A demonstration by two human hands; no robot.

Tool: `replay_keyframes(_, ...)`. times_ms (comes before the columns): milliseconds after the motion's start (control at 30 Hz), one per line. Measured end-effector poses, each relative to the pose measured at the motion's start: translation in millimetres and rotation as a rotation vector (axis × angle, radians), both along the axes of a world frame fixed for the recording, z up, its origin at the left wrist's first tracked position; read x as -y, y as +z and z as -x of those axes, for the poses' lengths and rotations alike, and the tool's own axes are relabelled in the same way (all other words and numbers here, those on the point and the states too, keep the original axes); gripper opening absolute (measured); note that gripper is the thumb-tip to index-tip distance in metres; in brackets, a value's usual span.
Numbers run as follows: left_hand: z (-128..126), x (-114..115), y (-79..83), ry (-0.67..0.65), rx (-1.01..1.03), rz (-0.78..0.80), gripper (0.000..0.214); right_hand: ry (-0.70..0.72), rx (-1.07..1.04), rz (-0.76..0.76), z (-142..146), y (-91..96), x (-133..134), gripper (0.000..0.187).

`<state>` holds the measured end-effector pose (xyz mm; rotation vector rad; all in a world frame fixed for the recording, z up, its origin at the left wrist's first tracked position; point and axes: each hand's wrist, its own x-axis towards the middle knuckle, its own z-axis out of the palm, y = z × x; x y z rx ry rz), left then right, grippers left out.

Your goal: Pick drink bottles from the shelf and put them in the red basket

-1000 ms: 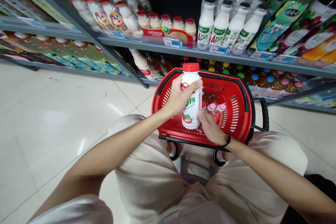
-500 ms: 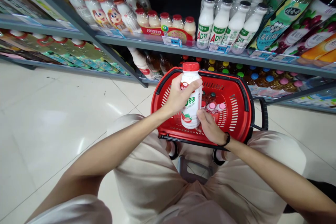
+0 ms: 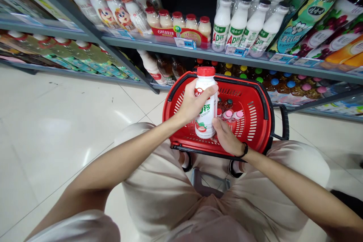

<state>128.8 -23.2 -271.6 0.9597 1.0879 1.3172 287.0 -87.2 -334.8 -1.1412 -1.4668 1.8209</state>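
A white milk drink bottle (image 3: 206, 124) with a red cap, green lettering and a strawberry picture stands upright between my hands. My left hand (image 3: 190, 100) wraps round its upper part, thumb across the front. Lower down, my right hand (image 3: 227, 136) grips the bottle's right side; its far fingers are hidden behind it. Just below the bottle is a red shopping basket (image 3: 255, 102) with black handles. Inside the basket lie several small bottles (image 3: 228, 115), some with pink caps.
Ahead, a grey shelf (image 3: 159, 45) carries several white bottles with black caps (image 3: 222, 26), a red-banded pack of small bottles (image 3: 181, 32) and red-capped bottles (image 3: 107, 9). More drinks (image 3: 272, 83) line the lower shelf. My knees flank the basket above a tiled floor (image 3: 56, 128).
Both hands keep the bottle in almost the same place. The whole view has shifted very slightly; nothing has been let go.
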Motion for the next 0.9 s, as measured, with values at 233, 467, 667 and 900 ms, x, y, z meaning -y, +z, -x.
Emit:
replay_keyframes(233,-0.7,-1.1,-2.2,0.034,-0.043,-0.042,0.045,-0.004,-0.003,0.0,-0.5,2.0,-0.9,0.061)
replay_keyframes(467,1.3,-4.2,5.7,0.082,0.016,-0.075,0.049,-0.04,-0.117,0.11,3.9,12.6,-8.9,0.057)
replay_keyframes(667,2.8,-3.8,8.0,0.112,0.04,-0.083,0.051,-0.072,-0.055,-0.075,8.1,13.3,-7.5,0.058)
replay_keyframes(900,5.0,-1.0,5.2,0.019,-0.013,-0.126,0.056,-0.088,-0.07,-0.105,3.3,5.0,-12.1,0.058)
